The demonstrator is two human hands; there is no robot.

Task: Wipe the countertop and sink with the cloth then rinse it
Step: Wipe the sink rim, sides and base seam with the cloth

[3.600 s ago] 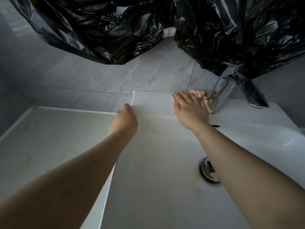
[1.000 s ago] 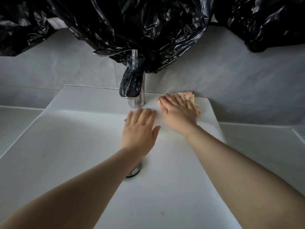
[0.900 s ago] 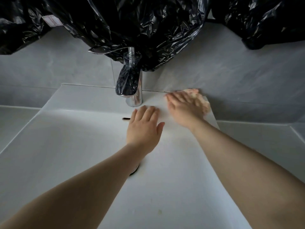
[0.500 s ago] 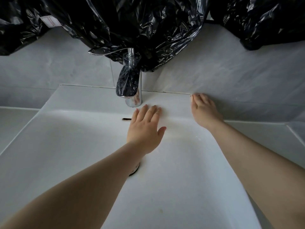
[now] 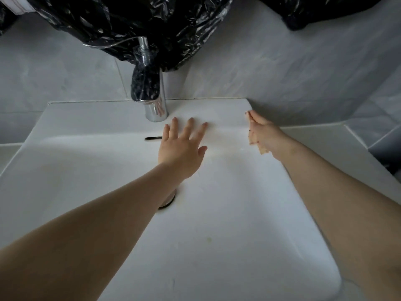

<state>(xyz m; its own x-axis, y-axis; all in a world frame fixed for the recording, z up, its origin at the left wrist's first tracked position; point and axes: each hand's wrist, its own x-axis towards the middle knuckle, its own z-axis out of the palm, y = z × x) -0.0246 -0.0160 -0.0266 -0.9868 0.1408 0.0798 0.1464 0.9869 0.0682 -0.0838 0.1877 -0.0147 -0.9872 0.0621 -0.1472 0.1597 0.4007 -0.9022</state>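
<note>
A white rectangular sink fills the middle of the view. My left hand lies flat with fingers spread on the sink's back ledge, just right of the chrome tap. My right hand is at the sink's right rim near the back corner, pressing a small peach cloth against the rim. Only the cloth's lower edge shows under my palm. The drain is partly hidden by my left forearm. Pale countertop runs to the right of the sink.
Black plastic sheeting hangs over the grey tiled wall and drapes the tap's top. A dark overflow slot sits in the basin's back wall. More countertop shows at the left edge.
My right hand has wiped the cloth rightward along the back ledge from beside the tap to the right rim and turned onto it. My left hand moved from the left rim to the ledge.
</note>
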